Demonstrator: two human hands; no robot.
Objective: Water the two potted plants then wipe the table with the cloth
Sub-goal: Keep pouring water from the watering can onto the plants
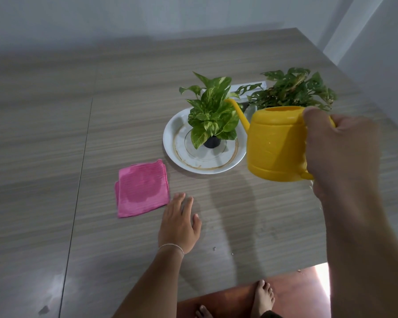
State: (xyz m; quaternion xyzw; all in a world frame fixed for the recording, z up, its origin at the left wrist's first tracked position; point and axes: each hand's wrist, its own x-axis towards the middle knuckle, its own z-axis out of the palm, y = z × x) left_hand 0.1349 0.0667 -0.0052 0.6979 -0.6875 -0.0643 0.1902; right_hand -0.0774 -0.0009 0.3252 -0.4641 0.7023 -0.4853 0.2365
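My right hand (338, 148) grips the handle of a yellow watering can (276, 143), held in the air at the right. Its thin spout (238, 112) reaches up and left into the leaves of the variegated plant (210, 115), which stands in a small black pot (212, 141) on a white plate (182, 154). The second plant (294, 88), with holed dark leaves, is behind the can; its pot is hidden. A folded pink cloth (141, 188) with a damp patch lies on the table, left of the plate. My left hand (178, 222) rests flat beside the cloth, fingers apart.
The wood-grain table (55, 134) has a seam running down its left part. A white strip (246, 87) lies behind the plants. A few water drops (214, 248) sit near the table's front edge. Bare feet (261, 299) and red floor show below the edge.
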